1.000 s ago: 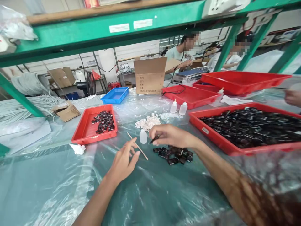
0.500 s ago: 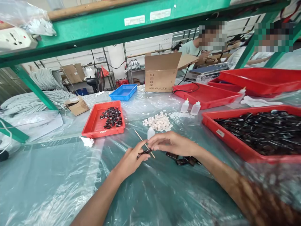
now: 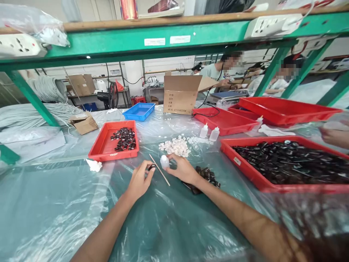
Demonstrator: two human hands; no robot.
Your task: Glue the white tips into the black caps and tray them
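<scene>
Between thumb and fingers, my left hand pinches a small dark piece. My right hand has its thumb and fingers around the side of a small white bottle. A thin wooden stick lies on the plastic-covered table between my hands. Behind the bottle spreads a pile of whitish pieces. Dark pieces lie beside my right wrist, partly hidden by it.
At the left stands a red tray with dark parts; a larger red tray full of dark parts is at the right. Two bottles stand behind. A green shelf beam crosses above. Another person's hand is at the right edge.
My hands have moved apart, the left keeping the dark piece. My right hand has left it and taken hold of the white bottle. The view has tilted up, and another person's hand shows at the right.
</scene>
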